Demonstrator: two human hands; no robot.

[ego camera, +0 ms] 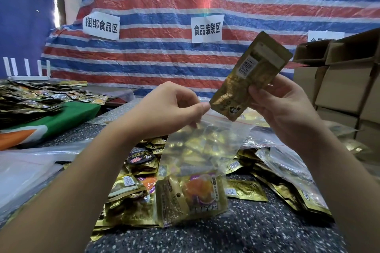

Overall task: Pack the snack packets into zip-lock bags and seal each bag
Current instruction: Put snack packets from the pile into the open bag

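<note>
Head view: at frame centre the left hand (172,107) pinches the top edge of a clear zip-lock bag (197,162), which hangs below it with packets inside. Right of centre, the right hand (283,113) grips a gold snack packet (250,74), tilted, its lower corner just above the bag's mouth.

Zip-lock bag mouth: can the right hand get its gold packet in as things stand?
Probably yes. The left hand pinches the zip-lock bag up by its top edge, and the gold packet in the right hand hangs just above that edge with nothing between. How wide the mouth gapes is unclear.
</note>
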